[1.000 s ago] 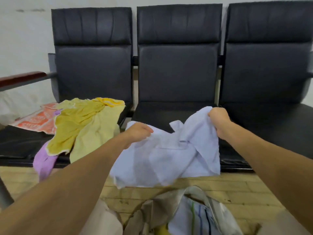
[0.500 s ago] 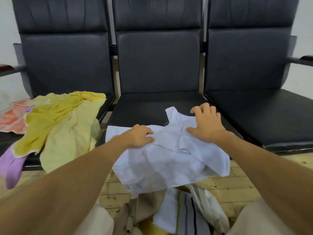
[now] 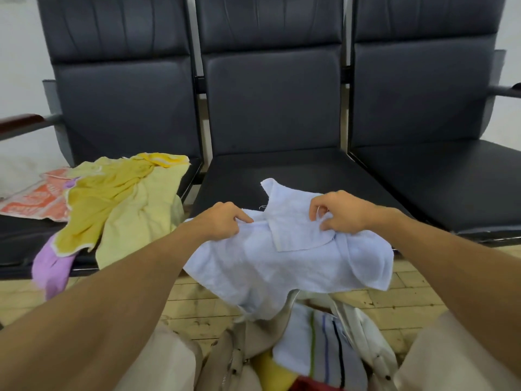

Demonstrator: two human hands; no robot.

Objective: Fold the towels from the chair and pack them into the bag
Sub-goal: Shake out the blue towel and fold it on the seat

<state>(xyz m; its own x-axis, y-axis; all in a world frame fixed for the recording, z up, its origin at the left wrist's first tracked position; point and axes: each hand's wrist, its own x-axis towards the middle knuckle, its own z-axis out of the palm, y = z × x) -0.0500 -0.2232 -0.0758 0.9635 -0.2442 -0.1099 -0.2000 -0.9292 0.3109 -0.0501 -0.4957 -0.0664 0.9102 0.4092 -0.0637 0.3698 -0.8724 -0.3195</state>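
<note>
Pale lavender-white terry, the towel [image 3: 284, 258] lies half on the front edge of the middle seat [image 3: 282, 173] and half hanging off it toward the open bag [image 3: 349, 334] below. My left hand [image 3: 222, 221] pinches the towel's near-left edge between thumb and fingers; my right hand [image 3: 341, 211] grips the edge of a corner flap that is folded over onto the cloth, fingertips curled into the fabric. Half a second ago that right hand lay flat with fingers spread on the towel; now it is bunched into a grasp, and the flap points up and left across the seat. Behind the towel the middle seat is bare black leather back to the backrest, and the right seat [image 3: 439, 179] is bare too, so there is room to spread the cloth forward or to the right. On the left seat [image 3: 17, 244] the pile crowds close: a pale yellow towel [image 3: 135, 218] ends just beside my left wrist, with a mustard towel [image 3: 98, 198], a purple towel [image 3: 50, 266] drooping over the seat front, and an orange printed towel [image 3: 31, 198] further left. Inside the bag a striped towel [image 3: 318, 359] is packed, the bag mouth directly under the hanging hem.
</note>
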